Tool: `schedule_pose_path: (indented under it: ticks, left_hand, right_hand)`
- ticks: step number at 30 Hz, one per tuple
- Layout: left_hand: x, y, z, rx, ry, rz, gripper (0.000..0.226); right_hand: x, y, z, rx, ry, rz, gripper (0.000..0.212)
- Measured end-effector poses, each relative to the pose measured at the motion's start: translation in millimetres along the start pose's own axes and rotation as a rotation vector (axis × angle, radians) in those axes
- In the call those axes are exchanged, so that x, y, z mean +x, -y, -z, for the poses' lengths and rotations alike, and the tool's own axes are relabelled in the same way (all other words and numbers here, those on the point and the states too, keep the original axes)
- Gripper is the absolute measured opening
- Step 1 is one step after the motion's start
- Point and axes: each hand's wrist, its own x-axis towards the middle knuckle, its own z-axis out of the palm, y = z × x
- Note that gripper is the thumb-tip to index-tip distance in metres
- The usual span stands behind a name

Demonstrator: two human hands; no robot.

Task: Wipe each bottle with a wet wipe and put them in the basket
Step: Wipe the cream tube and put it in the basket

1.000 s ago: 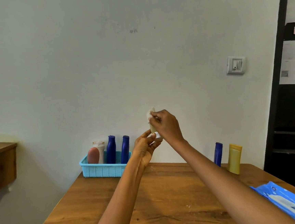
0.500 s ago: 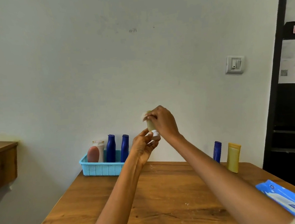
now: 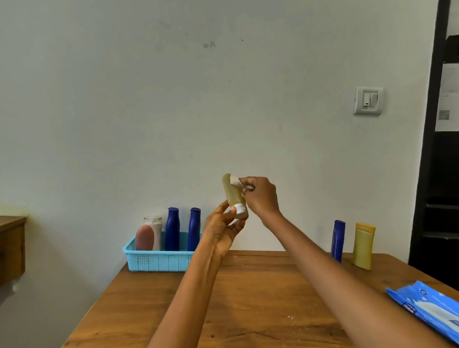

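Writing on the blue wipe pack (image 3: 443, 314), right of the basket (image 3: 158, 259), is too blurred to read. Your left hand (image 3: 222, 230) has its grip pinched on the white cap of the olive bottle (image 3: 233, 194), held inverted above the surface (image 3: 248, 311); your right hand (image 3: 260, 196) presses a wet wipe (image 3: 236, 181) against it.

1. I see the olive bottle (image 3: 232, 193) held in the air, upside down, its white cap (image 3: 240, 210) at the bottom.
2. The white wet wipe (image 3: 236, 183) is pressed against its upper part.
3. The light blue basket (image 3: 158, 260) sits at the surface's far left, holding a pink bottle (image 3: 144, 237), a white bottle (image 3: 155, 227) and two dark blue bottles (image 3: 172, 228), all upright.
4. A blue bottle (image 3: 338, 240) and a yellow bottle (image 3: 363, 245) stand upright just beside each other at the far right.
5. A blue wipes pack (image 3: 446, 314) lies flat at the near right.
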Motion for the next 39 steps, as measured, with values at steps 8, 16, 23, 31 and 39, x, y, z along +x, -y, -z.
schedule_pose_path:
  ticks: [8,16,23,31,39]
  left_hand:
    - [-2.2,-4.3,10.2,-0.075,-0.007,0.022,0.034]
    - [-3.5,-2.1,3.0,-0.1,-0.047,0.028,0.012]
    - [-7.2,-6.2,-0.5,-0.087,0.026,0.062,0.013]
    - [-5.9,-6.4,-1.7,-0.037,0.055,0.032,0.026]
    - [1.3,-3.9,-4.1,-0.029,-0.077,-0.099,0.03]
  right_hand:
    - [-29.1,-18.4,3.3,0.021,-0.068,0.006,0.017]
    - [-20.1,-5.6,-5.5,-0.393,0.05,0.526,0.026]
    - [14.8,1.6,-3.5,-0.487,0.036,0.491,0.026]
    - [40.4,-1.6,9.8,-0.171,0.122,-0.017,0.026]
    - [-10.0,-11.0,-5.9,0.23,0.089,-0.139,0.026]
